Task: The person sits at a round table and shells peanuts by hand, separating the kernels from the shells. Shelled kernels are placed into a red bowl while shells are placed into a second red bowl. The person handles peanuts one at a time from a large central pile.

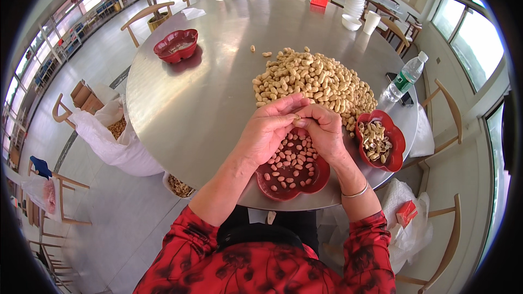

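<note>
My left hand (pixel 267 130) and my right hand (pixel 322 130) meet over a red flower-shaped dish (pixel 265 190). Pinched between both thumbs and forefingers is a small peanut piece (pixel 298 118), mostly covered by the fingertips. Loose shelled peanut kernels (pixel 289 162) lie spread over the bottom of that dish. Just beyond my hands rises a large heap of unshelled peanuts (pixel 314 77). To the right of my right hand, a second red flower-shaped dish (pixel 398 153) holds broken peanut shells (pixel 375 141).
On the round metal table (pixel 196 110) are another red dish (pixel 177 47), a plastic water bottle (pixel 404 79) over a dark phone (pixel 406 99), stacked white bowls (pixel 354 2), and paper cups (pixel 371 23). A white sack of peanuts (pixel 110 143) stands left, near a shell-filled bin (pixel 178 186).
</note>
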